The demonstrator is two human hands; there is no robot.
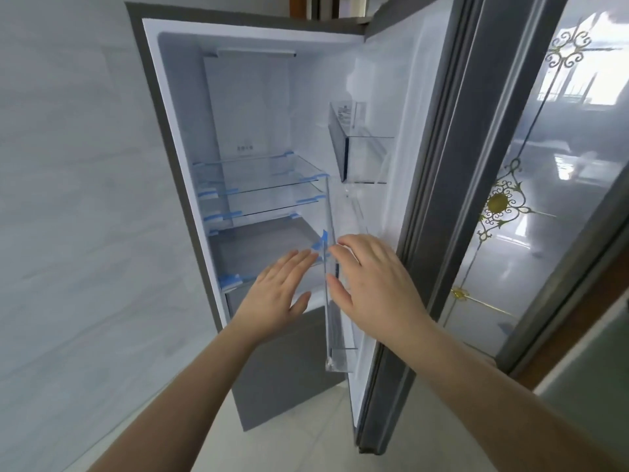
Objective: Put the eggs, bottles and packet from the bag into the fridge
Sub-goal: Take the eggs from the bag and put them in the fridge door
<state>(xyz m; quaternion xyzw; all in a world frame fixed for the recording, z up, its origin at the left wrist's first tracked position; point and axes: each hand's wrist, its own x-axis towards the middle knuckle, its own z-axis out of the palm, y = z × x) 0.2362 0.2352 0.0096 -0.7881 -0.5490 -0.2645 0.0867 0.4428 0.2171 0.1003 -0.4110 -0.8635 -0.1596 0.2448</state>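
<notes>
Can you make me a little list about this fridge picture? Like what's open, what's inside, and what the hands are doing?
fridge door: swung wide open to the right
glass shelves: two, bare, with blue tape at the corners
door bins: upper bin clear, looks bare; lower bin clear, looks bare
drawer: at the bottom of the compartment, nothing visible in it
left hand: open, flat, holding nothing, in front of the drawer
right hand: open, holding nothing, in front of the door's inner side
eggs, bottles, packet, bag: not in view
</notes>
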